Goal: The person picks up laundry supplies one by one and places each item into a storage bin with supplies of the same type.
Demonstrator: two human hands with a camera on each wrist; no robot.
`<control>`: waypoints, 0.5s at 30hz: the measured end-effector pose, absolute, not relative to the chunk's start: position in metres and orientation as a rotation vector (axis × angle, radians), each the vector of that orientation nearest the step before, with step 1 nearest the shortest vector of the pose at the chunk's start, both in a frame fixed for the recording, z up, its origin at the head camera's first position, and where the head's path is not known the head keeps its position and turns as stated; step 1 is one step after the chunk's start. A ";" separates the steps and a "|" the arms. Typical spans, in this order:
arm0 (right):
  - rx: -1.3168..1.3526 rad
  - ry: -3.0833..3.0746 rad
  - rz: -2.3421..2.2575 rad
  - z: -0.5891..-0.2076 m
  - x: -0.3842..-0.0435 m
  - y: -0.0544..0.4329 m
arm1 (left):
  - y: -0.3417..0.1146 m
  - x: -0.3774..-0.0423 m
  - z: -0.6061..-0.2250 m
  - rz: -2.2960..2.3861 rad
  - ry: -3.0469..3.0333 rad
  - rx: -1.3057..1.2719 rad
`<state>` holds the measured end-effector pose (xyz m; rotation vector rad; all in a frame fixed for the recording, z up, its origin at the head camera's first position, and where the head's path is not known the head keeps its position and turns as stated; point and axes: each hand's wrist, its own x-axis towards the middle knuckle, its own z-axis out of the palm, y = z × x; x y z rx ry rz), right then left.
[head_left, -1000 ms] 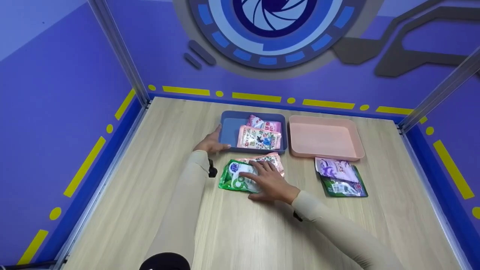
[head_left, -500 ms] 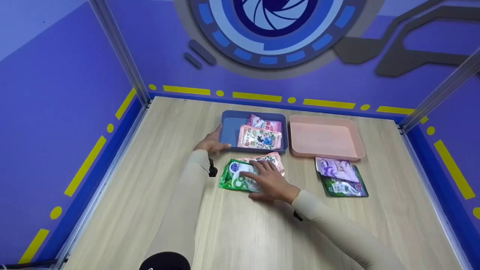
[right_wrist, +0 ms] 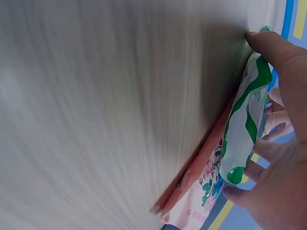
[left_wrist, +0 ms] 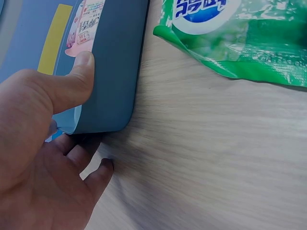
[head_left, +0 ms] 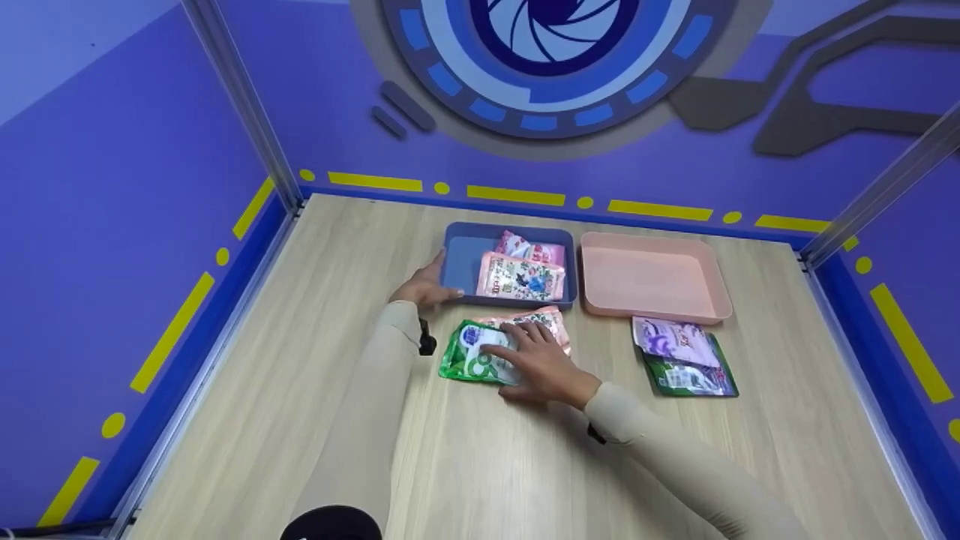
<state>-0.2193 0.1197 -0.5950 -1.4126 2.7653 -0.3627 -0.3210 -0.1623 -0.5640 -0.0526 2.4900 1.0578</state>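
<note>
My left hand (head_left: 421,288) holds the near left corner of a blue tray (head_left: 466,262). In the left wrist view its thumb (left_wrist: 81,79) lies over the rim, the other fingers outside the wall. Two pink packets (head_left: 521,277) overlap inside that tray. My right hand (head_left: 546,365) rests with spread fingers on a green and white pouch (head_left: 472,352). Under this pouch, partly hidden, lies a pink floral packet (head_left: 555,322) on the table. The right wrist view shows the thumb (right_wrist: 268,45) at the pouch's edge, with the pouch (right_wrist: 242,124) atop the pink packet (right_wrist: 201,191).
To the right of the blue tray stands a pink tray (head_left: 637,274) with nothing in it. In front of it a purple packet (head_left: 675,341) overlaps a dark green packet (head_left: 694,379). Blue panels (head_left: 187,225) enclose the wooden table (head_left: 337,247) at the back and sides.
</note>
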 end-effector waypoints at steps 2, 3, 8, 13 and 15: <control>-1.415 2.767 -0.360 -0.595 -0.219 0.120 | -0.162 -0.321 -0.564 1.054 2.496 -0.042; -1.415 2.767 -0.361 -0.594 -0.219 0.119 | -0.162 -0.320 -0.564 1.051 2.499 -0.037; -1.394 2.757 -0.376 -0.593 -0.219 0.119 | -0.162 -0.320 -0.564 1.042 2.509 -0.045; -1.394 2.755 -0.361 -0.591 -0.220 0.117 | -0.162 -0.321 -0.566 1.063 2.499 -0.064; -1.389 2.752 -0.349 -0.589 -0.221 0.116 | -0.162 -0.321 -0.566 1.070 2.496 -0.069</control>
